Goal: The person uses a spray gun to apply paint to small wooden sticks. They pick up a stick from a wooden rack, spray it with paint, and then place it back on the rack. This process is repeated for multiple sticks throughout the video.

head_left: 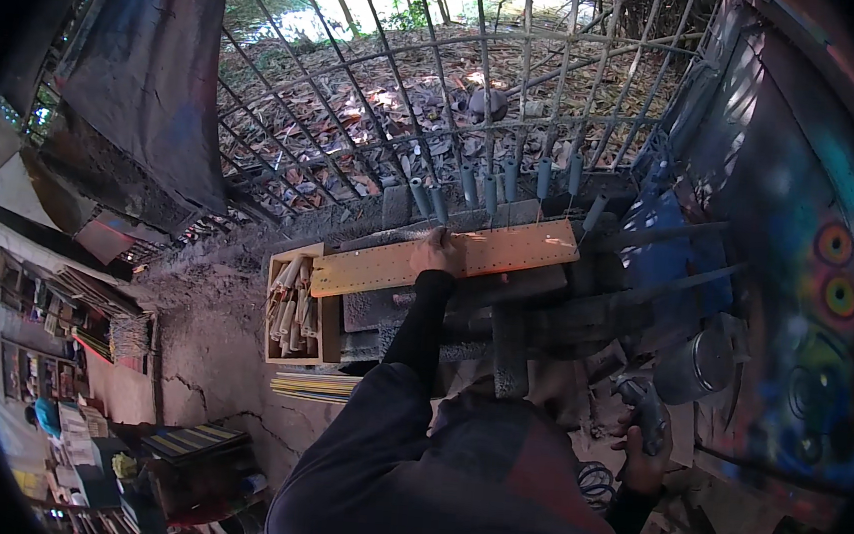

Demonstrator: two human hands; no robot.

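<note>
My left hand (436,251) grips the far edge of a long pale wooden board (508,253) drilled with rows of small holes. The board lies across a stack of grey slabs (394,310) on a low wall. My left arm, in a dark sleeve, reaches straight up to it. Low at the right, my right hand (644,467) holds a dark power drill (637,399) by its grip, well away from the board and pointing up.
A wooden box (293,309) of short bamboo pieces sits left of the board. A bamboo lattice (461,89) with several grey tubes (493,187) stands behind. A metal pot (695,366) and a painted wall (827,288) are at the right, a dark tarp (151,75) at the upper left.
</note>
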